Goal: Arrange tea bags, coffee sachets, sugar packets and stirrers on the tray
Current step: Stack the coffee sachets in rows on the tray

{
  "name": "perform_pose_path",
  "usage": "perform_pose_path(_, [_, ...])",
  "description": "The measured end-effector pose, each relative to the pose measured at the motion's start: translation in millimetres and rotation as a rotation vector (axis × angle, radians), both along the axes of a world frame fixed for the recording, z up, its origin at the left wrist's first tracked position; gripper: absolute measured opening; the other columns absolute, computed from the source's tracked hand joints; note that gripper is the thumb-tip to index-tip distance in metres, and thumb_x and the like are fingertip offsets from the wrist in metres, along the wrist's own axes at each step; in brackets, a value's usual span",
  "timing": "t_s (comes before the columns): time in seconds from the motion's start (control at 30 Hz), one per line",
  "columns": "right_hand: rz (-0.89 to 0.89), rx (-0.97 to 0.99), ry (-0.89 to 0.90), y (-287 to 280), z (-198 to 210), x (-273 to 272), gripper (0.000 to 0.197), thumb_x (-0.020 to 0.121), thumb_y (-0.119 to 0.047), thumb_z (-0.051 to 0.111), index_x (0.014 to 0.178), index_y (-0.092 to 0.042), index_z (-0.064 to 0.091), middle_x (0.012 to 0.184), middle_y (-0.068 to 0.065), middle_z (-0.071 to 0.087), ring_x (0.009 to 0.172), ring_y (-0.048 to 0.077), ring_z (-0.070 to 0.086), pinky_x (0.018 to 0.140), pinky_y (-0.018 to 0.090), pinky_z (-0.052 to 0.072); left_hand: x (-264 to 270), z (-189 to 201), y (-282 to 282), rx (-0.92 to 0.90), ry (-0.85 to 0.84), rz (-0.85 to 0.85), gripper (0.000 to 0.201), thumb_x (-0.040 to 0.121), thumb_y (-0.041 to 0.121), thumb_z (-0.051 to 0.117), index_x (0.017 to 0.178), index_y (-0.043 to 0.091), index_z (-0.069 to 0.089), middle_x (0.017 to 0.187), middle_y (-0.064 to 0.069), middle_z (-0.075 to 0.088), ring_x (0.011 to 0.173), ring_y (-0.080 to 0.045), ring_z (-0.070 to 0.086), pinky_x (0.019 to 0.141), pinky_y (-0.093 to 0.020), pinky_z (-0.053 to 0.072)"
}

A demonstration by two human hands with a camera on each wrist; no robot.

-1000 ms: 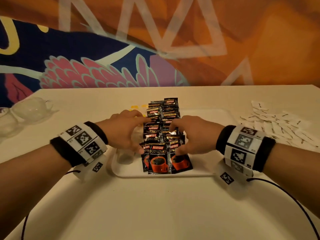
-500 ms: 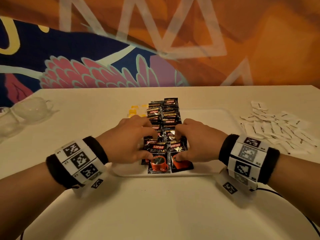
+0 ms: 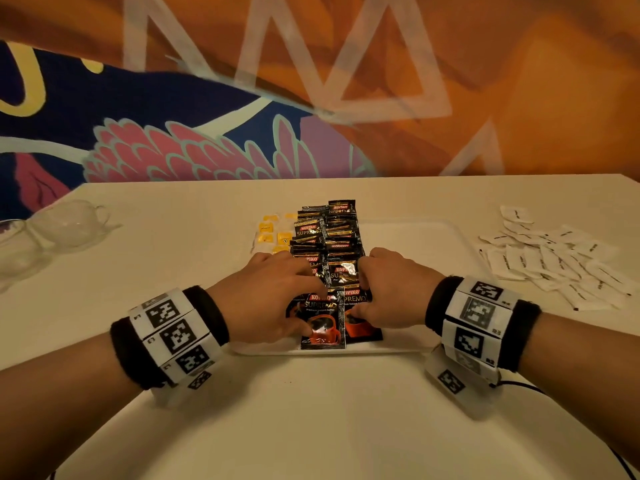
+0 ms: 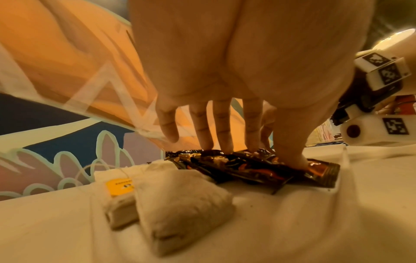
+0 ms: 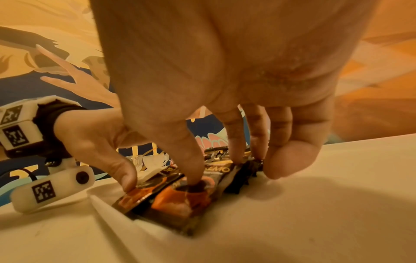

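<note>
Black-and-red coffee sachets (image 3: pixel 325 237) lie in two overlapping rows down the middle of the white tray (image 3: pixel 433 230). My left hand (image 3: pixel 298 299) presses on the near left sachets with straight fingers, thumb on the front sachet. My right hand (image 3: pixel 367 289) does the same on the right row. In the left wrist view the left hand (image 4: pixel 236 142) has its fingertips on the sachets (image 4: pixel 247 169), with tea bags (image 4: pixel 175 201) beside them. In the right wrist view the right hand (image 5: pixel 220 169) has thumb and fingertips down on the sachets (image 5: pixel 180 201). Yellow-tagged tea bags (image 3: pixel 273 233) lie left of the rows.
White sugar packets (image 3: pixel 554 258) lie scattered on the table right of the tray. Glass cups (image 3: pixel 69 223) stand at the far left edge. A painted wall rises behind the table. The tray's right half (image 5: pixel 292 213) is bare.
Both hands have slid toward me along the rows and closed in on the front sachets. The left hand now covers the spot beside the row where a tea bag showed.
</note>
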State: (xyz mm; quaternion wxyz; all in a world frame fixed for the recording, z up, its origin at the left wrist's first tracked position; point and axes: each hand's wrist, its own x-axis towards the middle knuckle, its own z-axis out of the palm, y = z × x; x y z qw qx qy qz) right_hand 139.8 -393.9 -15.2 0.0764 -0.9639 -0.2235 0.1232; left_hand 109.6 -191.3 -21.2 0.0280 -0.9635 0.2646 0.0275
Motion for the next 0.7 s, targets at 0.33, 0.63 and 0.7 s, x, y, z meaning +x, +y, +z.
perform_pose_path(0.33, [-0.106, 0.034, -0.009, -8, 0, 3, 0.033, 0.085, -0.047, 0.062, 0.097, -0.02, 0.047, 0.091, 0.0, 0.053, 0.08, 0.018, 0.057, 0.071, 0.033, 0.053, -1, 10, 9, 0.007, -0.053, 0.066, 0.045, 0.087, 0.053, 0.056, 0.128, 0.039, 0.046, 0.128, 0.012, 0.043, 0.118, -0.013, 0.039, 0.098, -0.035, 0.035])
perform_pose_path(0.63, [-0.073, 0.184, -0.022, -10, 3, 2, 0.027, 0.084, -0.036, 0.067, 0.094, -0.022, 0.045, 0.092, -0.002, 0.055, 0.072, 0.016, 0.052, 0.064, 0.031, 0.047, 1, 11, 8, -0.04, -0.053, 0.061, 0.037, 0.088, 0.05, 0.056, 0.122, 0.039, 0.051, 0.12, 0.013, 0.047, 0.111, -0.011, 0.043, 0.094, -0.034, 0.038])
perform_pose_path(0.7, [-0.064, 0.213, -0.024, -15, 7, 3, 0.028, 0.084, -0.037, 0.068, 0.099, -0.022, 0.049, 0.1, -0.002, 0.056, 0.081, 0.017, 0.055, 0.073, 0.033, 0.051, 1, 16, 10, -0.09, -0.076, 0.064, 0.034, 0.088, 0.051, 0.057, 0.119, 0.038, 0.053, 0.115, 0.013, 0.05, 0.106, -0.01, 0.046, 0.09, -0.033, 0.041])
